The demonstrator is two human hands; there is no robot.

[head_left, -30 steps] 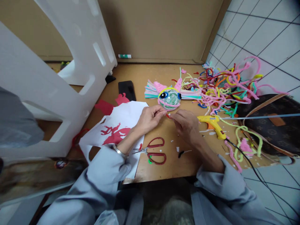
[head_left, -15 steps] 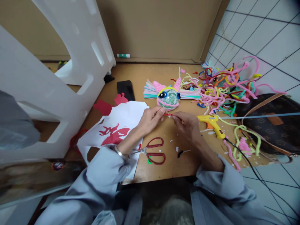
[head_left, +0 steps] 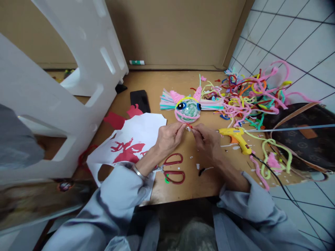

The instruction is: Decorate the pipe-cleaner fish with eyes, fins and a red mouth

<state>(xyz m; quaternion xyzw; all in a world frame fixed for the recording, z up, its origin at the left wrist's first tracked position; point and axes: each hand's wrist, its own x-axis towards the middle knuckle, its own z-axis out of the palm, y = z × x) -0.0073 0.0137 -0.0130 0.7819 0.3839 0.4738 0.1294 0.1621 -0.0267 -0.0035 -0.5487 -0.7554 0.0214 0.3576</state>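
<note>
Brown board (head_left: 178,35): one, upright along the table's far edge.
Table (head_left: 193,190): one, wooden. Its near edge faces the person's lap. We note room for moving between the two forearms, down to that edge, with scissors and scraps in it, and more wood surface toward the far edge.
White plastic panel (head_left: 91,50): one, standing along the left edge.
Brown patterned bag (head_left: 314,148): one, at the right edge, bounding reach on that side.
Tangle of fuzzy stems (head_left: 243,104): many colours, heaped in the far right corner.
White sheet (head_left: 149,122): one, cut-out, left part of the table, a tip reaching the near edge; red shapes on it.
Round big-eyed figure (head_left: 188,111): one, fringed on both sides, midway along the table, just beyond the hands.
Left hand (head_left: 170,137): thumb and fingers pinched on a red strip's left end.
Right hand (head_left: 208,139): fingertips pinched on its right end.
Yellow glue gun (head_left: 237,134): one, just right of the right hand, cord leaving over the right edge.
Scissors (head_left: 174,172): red-handled, nearer the near edge than the hands; blades partly hidden behind the left forearm.
Black phone (head_left: 140,98): one, toward the far left corner.
Red strip (head_left: 187,124): one, between both hands' fingertips, just nearside of the figure; we cannot tell whether they touch.
White scraps (head_left: 198,166): several, near the right forearm.
</note>
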